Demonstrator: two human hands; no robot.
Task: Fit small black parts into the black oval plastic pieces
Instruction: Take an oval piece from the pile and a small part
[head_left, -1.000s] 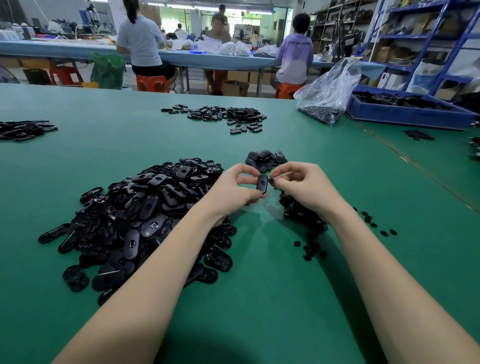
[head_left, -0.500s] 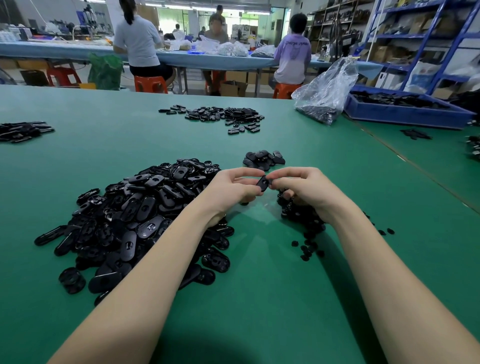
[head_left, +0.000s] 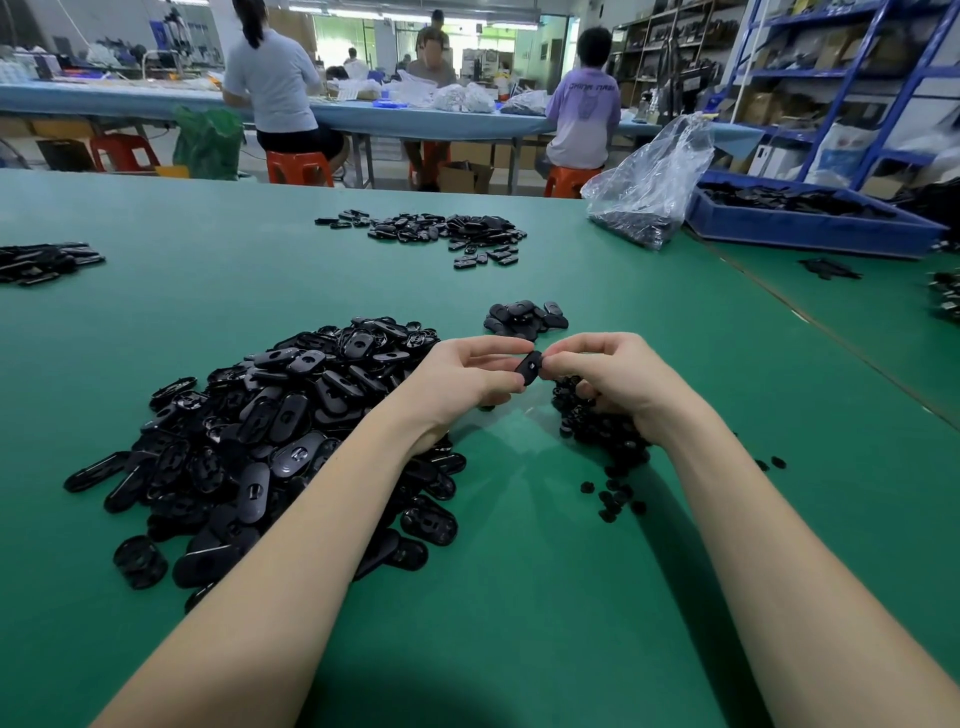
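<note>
A black oval plastic piece (head_left: 529, 367) is pinched between the fingertips of my left hand (head_left: 467, 379) and my right hand (head_left: 610, 376), just above the green table (head_left: 519, 597). A big heap of black oval pieces (head_left: 270, 441) lies under and to the left of my left forearm. Small round black parts (head_left: 602, 431) sit in a pile under my right hand, with a few scattered toward me. A small stack of oval pieces (head_left: 524, 318) lies just beyond my hands. Whether a small part is between my right fingers is hidden.
More oval pieces lie in a far group (head_left: 447, 234) and at the left edge (head_left: 41, 262). A clear plastic bag (head_left: 649, 197) and a blue tray (head_left: 810, 228) stand at the back right. Several people sit at a blue table beyond.
Both hands have dropped slightly toward the table and closed in on the oval piece, which has tilted from upright to slanted between the fingertips.
</note>
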